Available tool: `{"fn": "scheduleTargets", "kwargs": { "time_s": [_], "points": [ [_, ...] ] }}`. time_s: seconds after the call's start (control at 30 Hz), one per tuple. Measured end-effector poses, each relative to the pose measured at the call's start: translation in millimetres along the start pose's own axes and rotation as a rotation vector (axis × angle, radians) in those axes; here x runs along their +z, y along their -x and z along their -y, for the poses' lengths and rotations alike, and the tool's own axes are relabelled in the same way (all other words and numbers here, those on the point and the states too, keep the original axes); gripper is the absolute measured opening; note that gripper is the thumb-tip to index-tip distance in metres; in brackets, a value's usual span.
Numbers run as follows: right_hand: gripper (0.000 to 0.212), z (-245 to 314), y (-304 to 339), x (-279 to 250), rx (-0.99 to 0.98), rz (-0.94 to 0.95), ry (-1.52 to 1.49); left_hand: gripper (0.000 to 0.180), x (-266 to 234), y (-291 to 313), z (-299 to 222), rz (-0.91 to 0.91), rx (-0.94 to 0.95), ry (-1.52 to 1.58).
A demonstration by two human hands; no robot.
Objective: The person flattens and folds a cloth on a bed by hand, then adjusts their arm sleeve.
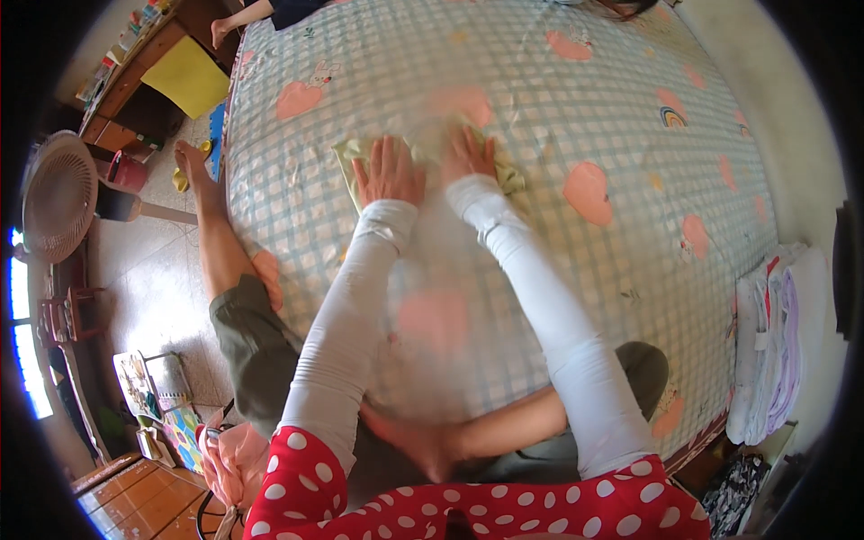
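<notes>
A pale green cloth (pixel 349 160) lies on the checked bedsheet (pixel 630 144), its left part under the left hand (pixel 391 173), fingers spread flat, its right part under the right hand (pixel 468 157), likewise flat and spread

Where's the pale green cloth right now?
Head view, just above centre: the cloth lies on the checked bedsheet, under the left hand and right hand.

In the upper middle of the frame, the left hand (pixel 390 173) and right hand (pixel 469 160) lie palms down, fingers extended, on pale green cloth (pixel 345 160) over a checked bedsheet (pixel 297 180); haze blurs the gap between them. A fan (pixel 59 196) stands at the left, folded fabrics (pixel 763 351) at the right, another person's foot (pixel 219 33) at upper left
</notes>
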State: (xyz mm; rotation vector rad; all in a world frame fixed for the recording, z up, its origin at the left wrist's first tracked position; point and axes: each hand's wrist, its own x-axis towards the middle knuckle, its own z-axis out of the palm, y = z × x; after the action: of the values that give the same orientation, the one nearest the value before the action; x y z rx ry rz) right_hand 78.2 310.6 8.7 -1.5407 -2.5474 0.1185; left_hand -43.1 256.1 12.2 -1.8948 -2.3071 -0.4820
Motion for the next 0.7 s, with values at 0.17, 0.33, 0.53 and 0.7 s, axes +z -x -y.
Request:
{"fn": "scheduleTargets", "kwargs": {
  "time_s": [0.17, 0.33, 0.53, 0.7],
  "points": [
    [0.036, -42.1, -93.7, 17.5, -0.086, -0.522, 0.051, 0.05, 22.1, -86.1, -0.3, -0.14, 0.048, -0.037],
    [0.046, -36.1, -95.8, 8.9, -0.042, -0.402, 0.054, 0.055, 20.3, -95.1, -8.9, 0.109, -0.058, -0.008],
    [0.045, -36.8, -66.8, -3.4, -0.122, -0.17, 0.211, 0.058, 24.7, -63.0, -4.2, 0.118, -0.013, -0.034],
    [0.023, 16.6, 13.5, -65.4, -0.181, -0.224, 0.027, 0.052, -3.3, 19.1, 9.8, 0.203, 0.034, -0.064]
  ]
}}
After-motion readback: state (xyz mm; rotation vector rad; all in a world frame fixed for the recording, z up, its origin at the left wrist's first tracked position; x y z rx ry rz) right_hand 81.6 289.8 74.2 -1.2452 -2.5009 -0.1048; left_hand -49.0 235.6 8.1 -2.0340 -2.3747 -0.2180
